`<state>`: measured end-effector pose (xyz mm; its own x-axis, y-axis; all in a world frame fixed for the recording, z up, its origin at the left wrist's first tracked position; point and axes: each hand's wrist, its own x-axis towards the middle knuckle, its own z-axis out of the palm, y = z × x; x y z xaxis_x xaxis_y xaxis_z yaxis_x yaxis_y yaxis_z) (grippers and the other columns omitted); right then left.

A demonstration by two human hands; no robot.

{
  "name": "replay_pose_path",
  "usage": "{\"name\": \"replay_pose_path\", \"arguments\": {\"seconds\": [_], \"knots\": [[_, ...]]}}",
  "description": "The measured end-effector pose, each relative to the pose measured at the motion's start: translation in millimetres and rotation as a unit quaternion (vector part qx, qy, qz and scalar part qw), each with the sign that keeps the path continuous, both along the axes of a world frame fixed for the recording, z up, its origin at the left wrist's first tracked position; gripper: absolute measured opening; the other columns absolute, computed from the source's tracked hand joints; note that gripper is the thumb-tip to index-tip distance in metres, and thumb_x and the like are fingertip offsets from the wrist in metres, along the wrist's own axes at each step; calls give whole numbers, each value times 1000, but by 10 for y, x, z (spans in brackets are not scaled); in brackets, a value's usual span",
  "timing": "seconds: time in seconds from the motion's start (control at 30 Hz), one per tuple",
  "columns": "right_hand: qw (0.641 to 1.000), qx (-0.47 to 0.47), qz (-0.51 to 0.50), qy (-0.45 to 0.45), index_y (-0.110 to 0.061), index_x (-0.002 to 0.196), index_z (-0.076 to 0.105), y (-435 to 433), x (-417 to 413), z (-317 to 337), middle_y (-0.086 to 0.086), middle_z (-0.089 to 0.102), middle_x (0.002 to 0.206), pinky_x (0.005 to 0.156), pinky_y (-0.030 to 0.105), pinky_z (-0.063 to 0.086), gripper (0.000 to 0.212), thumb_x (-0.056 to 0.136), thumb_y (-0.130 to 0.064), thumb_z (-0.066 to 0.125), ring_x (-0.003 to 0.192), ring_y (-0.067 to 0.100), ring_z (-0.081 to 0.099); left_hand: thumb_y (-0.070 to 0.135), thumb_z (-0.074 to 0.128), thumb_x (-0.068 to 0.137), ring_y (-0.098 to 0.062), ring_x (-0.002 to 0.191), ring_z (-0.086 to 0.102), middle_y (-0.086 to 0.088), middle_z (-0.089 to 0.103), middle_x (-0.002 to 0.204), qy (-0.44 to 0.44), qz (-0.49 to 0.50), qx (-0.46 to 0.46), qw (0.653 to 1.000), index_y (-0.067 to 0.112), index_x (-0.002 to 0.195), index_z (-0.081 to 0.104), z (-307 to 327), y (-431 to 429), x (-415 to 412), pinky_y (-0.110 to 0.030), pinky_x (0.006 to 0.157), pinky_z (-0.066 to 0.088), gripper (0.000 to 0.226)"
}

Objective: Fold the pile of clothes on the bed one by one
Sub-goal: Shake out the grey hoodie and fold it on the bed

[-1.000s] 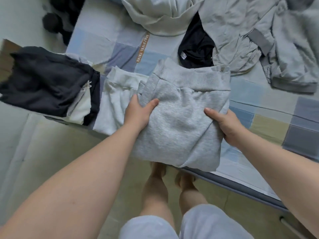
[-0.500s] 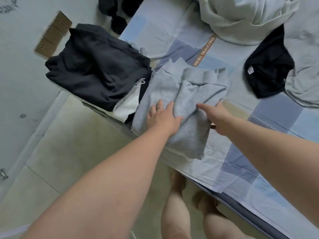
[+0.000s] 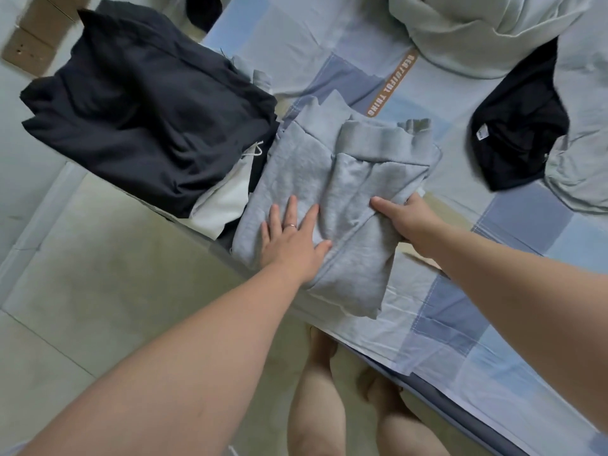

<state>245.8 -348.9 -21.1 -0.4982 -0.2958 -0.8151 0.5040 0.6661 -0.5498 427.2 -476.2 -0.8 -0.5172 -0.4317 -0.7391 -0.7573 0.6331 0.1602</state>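
Note:
A folded grey sweatshirt [image 3: 358,179] lies near the bed's front edge, on top of another pale grey folded garment [image 3: 279,172]. My left hand [image 3: 292,238] presses flat on its left part, fingers spread. My right hand [image 3: 401,218] grips the sweatshirt's right edge, thumb on top and fingers hidden underneath. To the left sits a stack of folded clothes with a black garment [image 3: 144,106] on top and a white one [image 3: 223,202] below. Unfolded clothes lie at the back right: a black shirt [image 3: 516,136] and pale grey garments [image 3: 487,31].
The bed [image 3: 460,311] has a blue patchwork sheet, and its edge runs diagonally from upper left to lower right. Below it are a beige tiled floor [image 3: 115,284] and my bare legs. A wall [image 3: 19,126] stands at the left.
The folded grey sweatshirt has been carried left from the bed's edge and set on the pale grey garment beside the black stack. My left hand went from gripping to pressing flat.

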Motion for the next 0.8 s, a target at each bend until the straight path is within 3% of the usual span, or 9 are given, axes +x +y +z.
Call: {"name": "replay_pose_path", "arguments": {"seconds": [0.1, 0.2, 0.3, 0.37, 0.5, 0.6, 0.8], "knots": [[986, 57, 35, 153, -20, 154, 25, 1, -79, 218, 5, 43, 150, 115, 47, 37, 90, 84, -38, 78, 139, 26, 43, 65, 36, 99, -31, 152, -22, 2, -26, 166, 11, 3, -15, 1000, 40, 159, 2, 30, 31, -68, -52, 124, -7, 74], [880, 133, 194, 412, -27, 160, 16, -87, -33, 442, 6, 16, 166, 121, 51, 16, 91, 86, -46, 66, 151, 31, 15, 64, 34, 99, -27, 153, -19, 2, -21, 167, 48, -6, -33, 998, 40, 159, 8, 12, 4, -112, -50, 124, -8, 69], [777, 73, 382, 494, -36, 159, 19, -314, 42, 392, 1, 4, 170, 123, 54, 0, 72, 94, -54, 44, 156, 31, -1, 57, 29, 103, -24, 154, -16, 3, -15, 169, 86, -12, -73, 994, 39, 160, 11, -89, -105, -177, -49, 125, -6, 62], [743, 90, 456, 482, -37, 160, 16, -394, 68, 200, 2, 2, 170, 123, 55, -6, 69, 97, -59, 32, 156, 31, -4, 56, 26, 104, -23, 154, -14, 2, -13, 169, 106, -20, -101, 989, 40, 160, 11, -189, -181, -238, -49, 125, -5, 60], [732, 161, 501, 433, -42, 160, 1, -250, 9, -287, 8, -7, 169, 122, 56, -10, 71, 96, -70, 15, 155, 30, -12, 66, 14, 100, -23, 152, -24, 4, -29, 164, 121, -35, -105, 986, 50, 156, -7, -491, -232, -378, -56, 122, -10, 61], [726, 153, 482, 466, -39, 160, 4, -206, -21, -579, 13, -6, 169, 122, 60, -5, 72, 97, -69, 20, 155, 32, -9, 68, 13, 99, -26, 151, -28, 4, -38, 160, 124, -34, -124, 984, 55, 152, -11, -790, -197, -397, -64, 118, -13, 60], [721, 90, 424, 541, -34, 160, 17, -77, 2, -1010, 18, 4, 168, 121, 64, 0, 72, 95, -60, 33, 155, 38, 0, 64, 15, 100, -34, 155, -6, -5, -11, 169, 211, -26, -202, 956, 49, 157, 10, -1226, -64, -306, -67, 118, -3, 59]]}}
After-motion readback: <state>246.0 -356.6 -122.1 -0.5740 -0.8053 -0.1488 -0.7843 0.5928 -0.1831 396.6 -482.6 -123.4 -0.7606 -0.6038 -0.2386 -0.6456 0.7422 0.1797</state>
